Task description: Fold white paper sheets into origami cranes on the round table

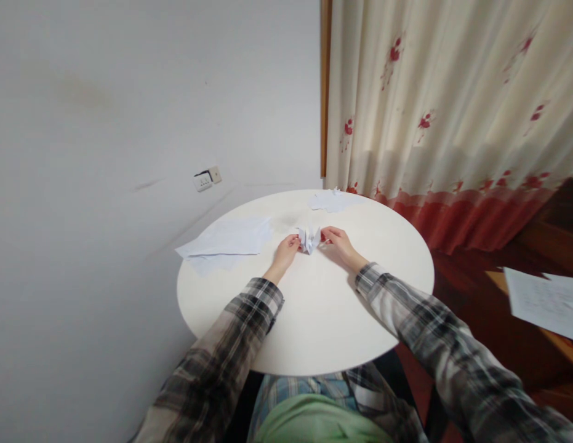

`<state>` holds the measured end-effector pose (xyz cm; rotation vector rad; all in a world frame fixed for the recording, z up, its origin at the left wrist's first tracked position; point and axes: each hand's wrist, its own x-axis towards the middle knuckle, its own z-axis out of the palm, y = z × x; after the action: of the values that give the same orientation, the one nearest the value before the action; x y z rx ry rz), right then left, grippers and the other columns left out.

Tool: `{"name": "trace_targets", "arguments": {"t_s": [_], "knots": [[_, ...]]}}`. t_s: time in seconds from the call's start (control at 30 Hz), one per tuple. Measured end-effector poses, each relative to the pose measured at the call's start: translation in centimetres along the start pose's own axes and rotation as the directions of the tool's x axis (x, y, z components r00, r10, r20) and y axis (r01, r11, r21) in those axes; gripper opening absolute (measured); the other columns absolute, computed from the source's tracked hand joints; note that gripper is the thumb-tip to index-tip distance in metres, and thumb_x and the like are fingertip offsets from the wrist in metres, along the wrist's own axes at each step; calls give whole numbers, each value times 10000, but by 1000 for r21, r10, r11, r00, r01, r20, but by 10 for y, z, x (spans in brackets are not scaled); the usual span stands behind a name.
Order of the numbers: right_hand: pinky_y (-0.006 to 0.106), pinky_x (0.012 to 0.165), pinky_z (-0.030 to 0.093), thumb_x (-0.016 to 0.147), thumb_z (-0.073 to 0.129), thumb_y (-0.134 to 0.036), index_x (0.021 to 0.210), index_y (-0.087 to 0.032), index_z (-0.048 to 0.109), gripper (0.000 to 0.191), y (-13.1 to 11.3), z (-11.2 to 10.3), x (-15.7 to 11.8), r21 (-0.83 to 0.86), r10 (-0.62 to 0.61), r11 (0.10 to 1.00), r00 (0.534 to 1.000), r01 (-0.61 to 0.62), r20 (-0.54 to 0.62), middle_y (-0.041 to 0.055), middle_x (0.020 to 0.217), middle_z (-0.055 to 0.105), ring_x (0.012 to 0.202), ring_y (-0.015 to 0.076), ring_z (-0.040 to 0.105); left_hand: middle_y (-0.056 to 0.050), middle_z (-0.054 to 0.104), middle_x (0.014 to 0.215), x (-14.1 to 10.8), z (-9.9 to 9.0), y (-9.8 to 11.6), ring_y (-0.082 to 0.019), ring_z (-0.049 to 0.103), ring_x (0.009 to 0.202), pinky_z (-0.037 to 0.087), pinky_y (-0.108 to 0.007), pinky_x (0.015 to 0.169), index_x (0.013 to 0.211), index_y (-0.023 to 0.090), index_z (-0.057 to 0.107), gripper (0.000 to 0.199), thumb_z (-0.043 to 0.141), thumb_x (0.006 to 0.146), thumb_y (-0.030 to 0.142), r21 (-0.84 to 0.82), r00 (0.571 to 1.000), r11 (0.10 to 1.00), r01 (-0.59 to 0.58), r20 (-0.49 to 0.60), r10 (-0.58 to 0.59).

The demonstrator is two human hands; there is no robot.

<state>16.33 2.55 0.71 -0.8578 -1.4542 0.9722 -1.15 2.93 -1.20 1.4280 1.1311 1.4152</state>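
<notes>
A small white origami figure point(309, 241), with pointed folds sticking up like a paper crane's, is at the middle of the round white table point(309, 320). My left hand point(288, 249) pinches its left side between thumb and fingers. On the other side, my right hand point(338, 240) has its fingertips closed at the right-hand point of the folded paper. The fine folds are too small to make out clearly.
White paper sheets point(226, 237) lie on the table's left, overhanging the edge. More paper pieces point(332, 200) lie at the far edge. A wall with a socket point(203, 181) borders the left, a curtain point(429, 123) the back right. Written papers point(544, 301) lie lower right.
</notes>
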Motion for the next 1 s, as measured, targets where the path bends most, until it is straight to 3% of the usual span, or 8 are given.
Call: {"name": "trace_targets", "arguments": {"t_s": [0.13, 0.27, 0.37, 0.5, 0.6, 0.73, 0.87, 1.0], "knots": [[231, 561, 382, 685, 500, -319, 645, -167, 588, 181, 0, -3, 0, 17, -5, 1000, 999, 6, -52, 15, 628, 569, 610, 124, 507, -13, 598, 692, -7, 0, 8, -122, 528, 662, 394, -229, 643, 724, 149, 615, 100, 576, 677, 229, 19, 999, 1000, -8, 40, 7], [230, 554, 386, 696, 482, -333, 697, -169, 600, 202, 0, -6, 1, 26, 22, 1000, 988, -18, -154, 29, 672, 587, 633, 126, 518, -24, 608, 718, -12, 0, 18, -120, 542, 672, 410, -229, 644, 713, 135, 607, 97, 571, 660, 207, -188, 989, 978, 93, 134, -68], [229, 549, 386, 691, 486, -354, 702, -164, 604, 224, -1, -8, 1, 39, 49, 998, 981, -43, -185, 33, 681, 587, 626, 120, 512, -43, 631, 743, -13, -1, 25, -126, 559, 654, 433, -239, 624, 758, 121, 613, 143, 518, 657, 155, -378, 970, 901, 213, 196, -147], [231, 552, 387, 683, 503, -360, 700, -158, 606, 227, -1, -8, 0, 63, 68, 996, 983, -58, -172, 36, 690, 589, 621, 116, 511, -65, 649, 751, -13, -1, 31, -140, 576, 632, 451, -253, 584, 783, 117, 621, 198, 449, 690, 143, -537, 935, 765, 355, 193, -299], [237, 557, 394, 687, 509, -370, 706, -158, 610, 236, 0, -7, -1, 62, 69, 996, 985, -60, -156, 42, 698, 601, 632, 123, 522, -94, 659, 858, -15, -2, 34, -179, 609, 792, 475, -299, 690, 842, 121, 619, 252, 398, 726, 160, -631, 922, 676, 381, 207, -326], [243, 558, 403, 706, 496, -384, 724, -156, 612, 256, 2, -7, 0, 31, 52, 998, 988, -49, -143, 47, 705, 612, 644, 133, 533, -114, 626, 1032, -19, -6, 35, -218, 576, 982, 464, -365, 795, 909, 143, 600, 279, 377, 759, 215, -653, 917, 645, 398, 284, -279], [266, 601, 427, 740, 472, -354, 756, -164, 605, 233, 3, -6, 0, -154, -91, 986, 986, 69, -140, 46, 727, 606, 665, 143, 536, -120, 610, 1071, -20, -7, 36, -220, 571, 1001, 459, -368, 819, 905, 143, 597, 281, 364, 768, 224, -669, 910, 617, 415, 303, -283], [299, 688, 452, 762, 481, -282, 989, -176, 571, 265, -1, -2, -4, -448, -392, 834, 917, 322, -70, 73, 922, 579, 772, 159, 540, -125, 622, 1040, -22, -4, 39, -221, 581, 981, 463, -362, 819, 891, 127, 600, 277, 370, 759, 208, -667, 897, 599, 443, 331, -294]]}}
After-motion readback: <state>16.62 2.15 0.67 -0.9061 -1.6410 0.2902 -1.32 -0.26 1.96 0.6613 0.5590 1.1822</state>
